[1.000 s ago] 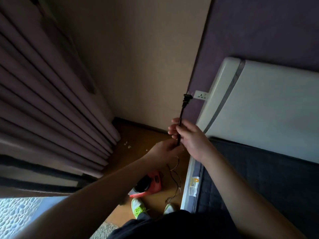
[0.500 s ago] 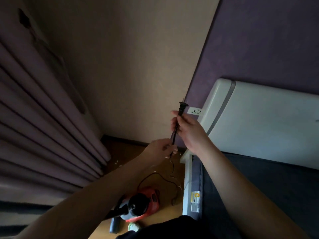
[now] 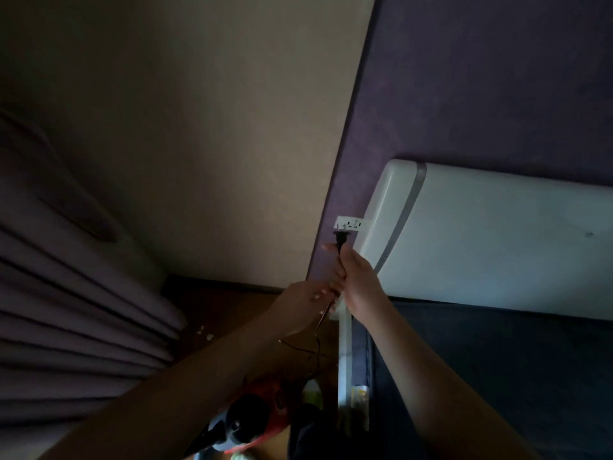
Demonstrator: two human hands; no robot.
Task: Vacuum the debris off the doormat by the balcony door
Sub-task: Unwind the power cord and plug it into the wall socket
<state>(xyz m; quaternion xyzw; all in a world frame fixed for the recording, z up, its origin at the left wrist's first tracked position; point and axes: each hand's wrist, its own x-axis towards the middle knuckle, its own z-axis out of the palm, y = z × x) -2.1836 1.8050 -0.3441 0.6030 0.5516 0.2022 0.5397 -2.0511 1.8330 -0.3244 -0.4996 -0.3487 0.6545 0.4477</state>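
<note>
You are plugging in the vacuum point(image 3: 252, 423): your right hand point(image 3: 360, 280) grips the plug point(image 3: 340, 239) just below the socket point(image 3: 350, 224); your left hand point(image 3: 308, 298) pinches the cord point(image 3: 323, 318) below that grip. Next, line the prongs up and push in.

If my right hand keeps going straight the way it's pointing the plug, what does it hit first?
Probably the white wall socket: the right hand holds the black plug just below it, prongs aimed at its face. Depth is unclear, so it may already be touching.
</note>
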